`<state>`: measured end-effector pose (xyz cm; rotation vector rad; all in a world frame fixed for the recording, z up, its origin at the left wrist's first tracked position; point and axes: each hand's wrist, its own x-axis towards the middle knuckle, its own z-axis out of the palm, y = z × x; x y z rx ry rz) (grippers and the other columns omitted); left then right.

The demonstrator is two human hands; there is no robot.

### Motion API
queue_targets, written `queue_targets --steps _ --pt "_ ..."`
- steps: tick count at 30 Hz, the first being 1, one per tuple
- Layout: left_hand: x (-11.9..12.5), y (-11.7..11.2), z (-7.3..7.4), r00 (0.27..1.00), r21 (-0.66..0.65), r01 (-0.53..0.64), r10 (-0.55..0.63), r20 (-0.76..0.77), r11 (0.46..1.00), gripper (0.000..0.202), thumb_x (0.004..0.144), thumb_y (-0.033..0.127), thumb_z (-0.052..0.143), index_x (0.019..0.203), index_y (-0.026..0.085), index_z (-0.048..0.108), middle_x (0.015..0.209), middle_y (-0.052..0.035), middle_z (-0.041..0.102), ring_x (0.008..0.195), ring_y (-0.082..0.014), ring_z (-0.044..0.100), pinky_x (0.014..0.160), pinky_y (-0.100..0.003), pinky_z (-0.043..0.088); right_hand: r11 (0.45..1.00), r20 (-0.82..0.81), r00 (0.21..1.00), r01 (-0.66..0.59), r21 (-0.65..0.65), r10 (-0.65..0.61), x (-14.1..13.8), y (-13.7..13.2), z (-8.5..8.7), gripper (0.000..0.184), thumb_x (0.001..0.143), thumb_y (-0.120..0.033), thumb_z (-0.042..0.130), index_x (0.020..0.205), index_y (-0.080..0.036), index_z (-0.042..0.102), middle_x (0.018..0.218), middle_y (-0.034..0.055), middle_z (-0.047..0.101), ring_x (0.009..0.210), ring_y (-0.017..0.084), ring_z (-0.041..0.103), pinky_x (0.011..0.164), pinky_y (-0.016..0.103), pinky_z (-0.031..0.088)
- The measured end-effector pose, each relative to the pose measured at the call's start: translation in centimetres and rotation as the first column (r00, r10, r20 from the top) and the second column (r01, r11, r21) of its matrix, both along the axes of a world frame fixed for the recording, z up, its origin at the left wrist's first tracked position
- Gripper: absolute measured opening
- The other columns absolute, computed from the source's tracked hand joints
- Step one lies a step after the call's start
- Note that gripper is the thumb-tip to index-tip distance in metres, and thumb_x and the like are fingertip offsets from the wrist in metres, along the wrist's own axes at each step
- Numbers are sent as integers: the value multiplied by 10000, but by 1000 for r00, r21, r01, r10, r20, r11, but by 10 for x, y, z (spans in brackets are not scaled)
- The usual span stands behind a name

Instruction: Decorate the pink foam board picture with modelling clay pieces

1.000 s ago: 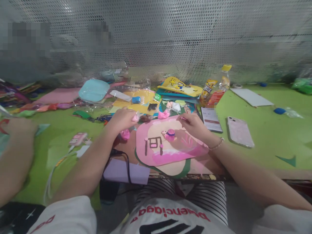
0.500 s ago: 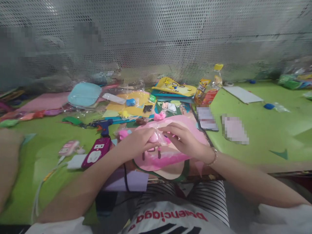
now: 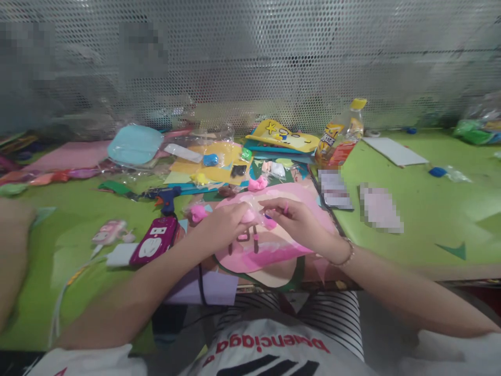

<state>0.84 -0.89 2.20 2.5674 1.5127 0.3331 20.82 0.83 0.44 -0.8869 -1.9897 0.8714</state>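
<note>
My left hand point(image 3: 230, 222) is closed around a small clear plastic bag point(image 3: 254, 208) with pale pink modelling clay point(image 3: 248, 215) in it. From the other side my right hand point(image 3: 293, 222) pinches the edge of that bag between thumb and fingers; a pink ring is on one finger. Both hands hover over a pink paper cutout point(image 3: 274, 256) with brown and dark pink markings. A blue and pink spot point(image 3: 269, 220) shows just beside my right fingertips. Bright pink clay lumps lie left of my left hand point(image 3: 198, 213) and behind the hands point(image 3: 257, 183).
A blue glue gun point(image 3: 169, 199), a magenta case point(image 3: 156, 240) and a white charger with cable point(image 3: 121, 255) lie left. Behind are yellow cutouts point(image 3: 285, 138) and a drink bottle point(image 3: 340, 138). A phone point(image 3: 335, 189) lies right. Another person's arm point(image 3: 13, 245) rests at the left edge.
My right fingers have shifted slightly, and the pink ring shows more plainly. The plastic stays between both hands. The whole view has moved a little.
</note>
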Motion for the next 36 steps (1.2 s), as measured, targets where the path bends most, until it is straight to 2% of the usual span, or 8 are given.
queue_targets --steps 3,8,15,20,24,28,36 --pt "-2 3 -3 1000 26 -5 6 -11 1000 246 888 420 455 841 181 493 852 -54 613 815 -211 574 679 -301 409 1000 5 1000 -9 2 9 0 0 -2 223 869 -218 509 1037 -211 655 1111 71 671 1011 180 624 835 338 519" --pt "-1 4 -4 1000 32 -21 21 -4 999 265 890 421 453 781 181 467 823 -53 612 764 -198 568 657 -293 404 999 3 999 -32 34 32 1 -1 -4 227 869 -222 523 1046 -207 665 1062 72 684 978 178 626 819 330 515" --pt "0 3 -4 995 95 -28 37 -88 995 268 877 420 487 770 176 458 778 -46 601 736 -196 573 621 -280 394 999 6 1000 13 -40 -13 0 0 -3 208 855 -223 529 1006 -181 666 1042 77 692 948 176 637 801 321 514" --pt "-4 4 -9 984 184 113 -85 -153 976 157 871 314 511 818 174 463 780 -39 595 758 -197 577 644 -287 404 996 33 999 12 -84 -9 -2 0 1 141 848 -201 518 897 -185 649 908 44 698 809 149 631 700 286 500" --pt "-4 3 -13 967 221 224 -187 -174 949 67 842 225 517 836 181 467 762 -24 588 760 -191 574 655 -297 395 998 68 998 -11 -62 15 -3 0 2 150 858 -186 469 752 -182 575 753 9 629 675 117 554 628 253 445" --pt "-3 2 -17 960 193 233 -193 -202 953 27 837 205 477 833 182 463 788 -34 598 765 -189 571 642 -298 393 997 73 997 -24 -79 30 -2 -2 3 161 851 -168 428 710 -186 503 704 -5 551 658 115 500 618 250 411" --pt "-4 5 -17 967 169 208 -176 -186 963 17 819 191 478 815 177 471 762 -29 593 755 -189 574 645 -296 397 982 31 994 -98 -164 105 0 1 2 135 806 -117 428 765 -181 540 715 -9 539 663 113 491 639 255 412"
